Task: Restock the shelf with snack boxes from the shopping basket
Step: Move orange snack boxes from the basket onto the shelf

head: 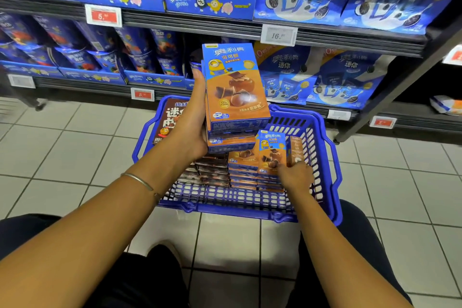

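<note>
My left hand (192,117) holds a stack of blue-and-orange snack boxes (233,87) above the blue shopping basket (327,157), which sits on the floor. Down inside the basket my right hand (296,177) grips one upright box (272,150) of the same kind, tilted out of a row of stacked boxes (243,170). Dark brown boxes (212,170) lie piled to their left, and a larger brown box (170,120) leans at the basket's far left. The shelf (200,24) stands directly behind.
Shelves carry blue cookie tubs (140,57) on the left and large blue bags (325,77) on the right, with price tags (278,35) on the rails. A dark gap shows behind the held stack. White tiled floor (62,147) surrounds the basket; my knees frame the bottom.
</note>
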Tool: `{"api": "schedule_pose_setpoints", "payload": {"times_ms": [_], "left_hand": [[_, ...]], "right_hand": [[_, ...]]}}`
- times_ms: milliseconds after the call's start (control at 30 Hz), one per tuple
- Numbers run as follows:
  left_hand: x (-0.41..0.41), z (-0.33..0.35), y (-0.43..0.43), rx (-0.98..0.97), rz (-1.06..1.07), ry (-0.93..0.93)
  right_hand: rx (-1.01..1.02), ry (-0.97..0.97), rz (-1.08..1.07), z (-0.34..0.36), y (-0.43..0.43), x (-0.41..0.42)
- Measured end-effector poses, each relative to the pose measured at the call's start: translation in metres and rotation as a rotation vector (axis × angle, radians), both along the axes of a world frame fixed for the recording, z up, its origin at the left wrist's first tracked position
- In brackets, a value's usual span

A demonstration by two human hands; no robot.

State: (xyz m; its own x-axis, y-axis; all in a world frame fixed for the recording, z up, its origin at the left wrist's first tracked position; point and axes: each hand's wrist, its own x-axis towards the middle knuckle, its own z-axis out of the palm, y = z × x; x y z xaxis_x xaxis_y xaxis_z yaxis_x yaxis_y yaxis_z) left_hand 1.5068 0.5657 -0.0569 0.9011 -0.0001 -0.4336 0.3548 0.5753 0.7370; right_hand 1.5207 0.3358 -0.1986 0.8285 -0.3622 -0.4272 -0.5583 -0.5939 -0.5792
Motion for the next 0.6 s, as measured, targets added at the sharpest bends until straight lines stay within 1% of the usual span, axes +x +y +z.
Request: {"api": "schedule_pose_setpoints", "payload": {"times_ms": [33,67,100,133,167,233,333,367,433,533,600], "left_hand": [[0.000,0.000,0.000,0.004,0.001,0.005],[0.000,-0.001,0.000,0.006,0.003,0.010],[-0.001,0.000,-0.001,0.005,0.001,0.014],[-0.001,0.000,-0.001,0.004,-0.003,0.016],[-0.001,0.000,-0.002,0.002,-0.007,0.018],[-0.001,0.001,-0.003,-0.001,-0.007,0.019],[-0.001,0.000,-0.004,-0.009,-0.018,0.019],[-0.002,0.000,-0.005,-0.011,-0.020,0.021],[-0.003,0.000,-0.007,-0.011,-0.017,0.029],[-0.003,-0.001,-0.009,-0.009,-0.032,0.026],[-0.004,-0.002,-0.010,-0.003,-0.041,0.028]], "right_hand": [[-0.071,-0.027,0.035,-0.004,0.001,-0.003],[-0.094,-0.062,0.036,-0.006,0.003,-0.004],[-0.078,-0.089,-0.010,-0.008,0.007,-0.007],[-0.016,-0.086,-0.124,-0.006,0.011,-0.009],[0.076,-0.055,-0.282,-0.003,0.014,-0.009],[0.305,0.021,-0.561,0.004,0.019,-0.010],[0.574,0.038,-0.799,0.012,0.015,-0.006],[0.641,0.032,-0.839,0.013,0.013,-0.005],[0.763,0.063,-0.820,0.012,0.010,-0.003],[0.999,0.159,-0.818,0.005,0.012,-0.003],[1.093,0.225,-0.825,0.000,0.009,-0.003]]}}
